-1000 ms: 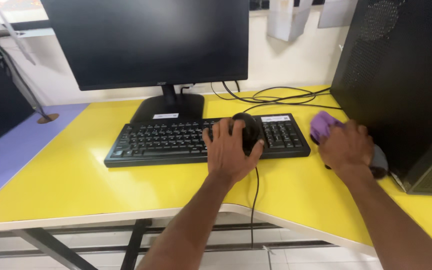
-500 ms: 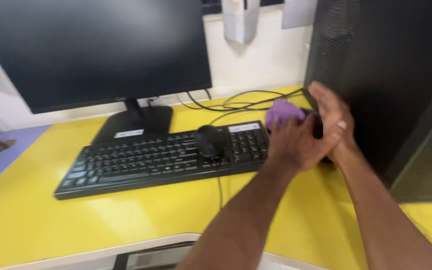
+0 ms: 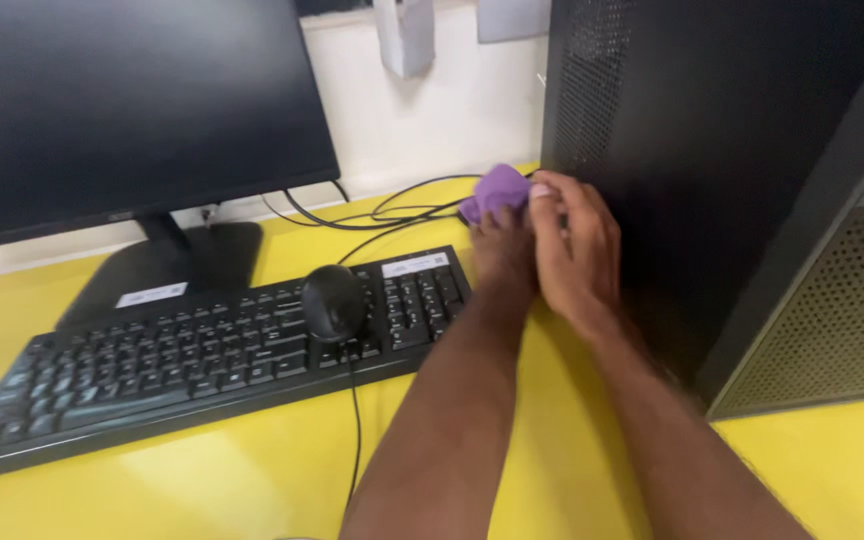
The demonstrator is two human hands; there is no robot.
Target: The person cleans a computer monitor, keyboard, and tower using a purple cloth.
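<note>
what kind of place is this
Most likely an office or computer lab workstation. A monitor and black keyboard sit on a yellow desk, with a mouse resting on the keyboard and a black computer tower beside them, cables trailing behind.

A glossy yellow bench (image 3: 202, 480) ran back to a cream wall (image 3: 432, 120). Toward its left rear stood a dark monitor (image 3: 132, 100) on a black stand. A tall black computer tower (image 3: 732, 150) filled the right side. Soft light reflected off the bench.
</note>
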